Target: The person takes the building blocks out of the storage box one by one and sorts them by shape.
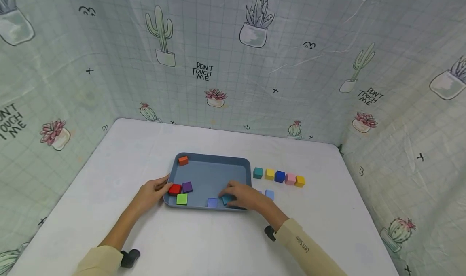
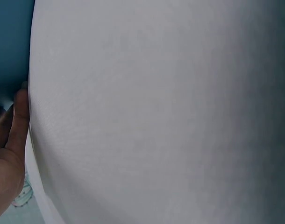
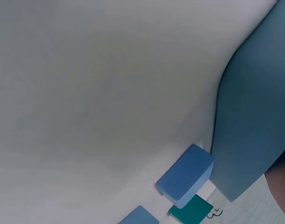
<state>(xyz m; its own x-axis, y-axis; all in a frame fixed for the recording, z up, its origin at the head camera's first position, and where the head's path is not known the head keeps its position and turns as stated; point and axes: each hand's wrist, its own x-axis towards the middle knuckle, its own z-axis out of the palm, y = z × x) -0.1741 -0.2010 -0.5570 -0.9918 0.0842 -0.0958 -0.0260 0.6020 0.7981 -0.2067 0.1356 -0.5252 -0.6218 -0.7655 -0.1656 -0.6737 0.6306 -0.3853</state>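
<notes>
A grey-blue tray (image 1: 207,162) lies on the white table. My left hand (image 1: 150,193) holds the tray's left edge, its thumb beside a red block (image 1: 174,189); the left wrist view shows fingers (image 2: 21,109) along the outer wall. My right hand (image 1: 243,194) reaches over the tray's lower right corner, thumb and fingers around a teal-blue block (image 1: 226,199) that is partly covered. Left of that block sits a periwinkle block (image 1: 212,202). Also inside are a purple block (image 1: 187,187), a lime green block (image 1: 182,199) and an orange block (image 1: 183,160).
Right of the tray stands a row of blocks: teal (image 1: 258,173), yellow (image 1: 270,174), dark blue (image 1: 279,176), pink (image 1: 290,179) and amber (image 1: 300,181). Nearer the right forearm is a light blue block (image 1: 269,194), with another partly hidden. Cactus-print cloth (image 1: 225,73) hangs around the table.
</notes>
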